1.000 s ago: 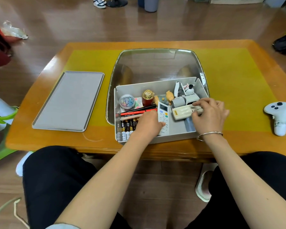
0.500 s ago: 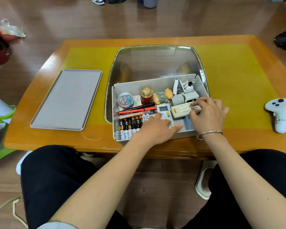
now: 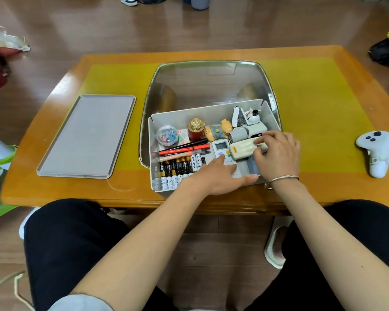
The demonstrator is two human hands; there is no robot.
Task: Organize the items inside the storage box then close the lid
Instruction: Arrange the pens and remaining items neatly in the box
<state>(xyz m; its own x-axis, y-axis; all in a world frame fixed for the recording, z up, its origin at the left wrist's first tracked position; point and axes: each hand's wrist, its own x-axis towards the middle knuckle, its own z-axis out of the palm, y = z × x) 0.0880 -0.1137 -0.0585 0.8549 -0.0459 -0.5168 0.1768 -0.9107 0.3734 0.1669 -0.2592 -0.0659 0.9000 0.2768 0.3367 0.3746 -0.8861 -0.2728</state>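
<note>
Wooden table (image 3: pixel 54 194) | grey storage box (image 3: pixel 189 115) open, crowded | left hand (image 3: pixel 218 176) flat | right hand (image 3: pixel 279 156) fingers grip charger (image 3: pixel 243 149)

Left hand (image 3: pixel 220 176) hides lower half of remote (image 3: pixel 222 149); battery (image 3: pixel 180 168) labels unreadable.

Soft, even daylight fills the scene. Around the table (image 3: pixel 61 153), the glossy rim and the wooden floor beyond its far edge carry pale glare. Shadows beneath it are faint. Wide-angle distortion bows its edges; focus stays sharp at its centre.
</note>
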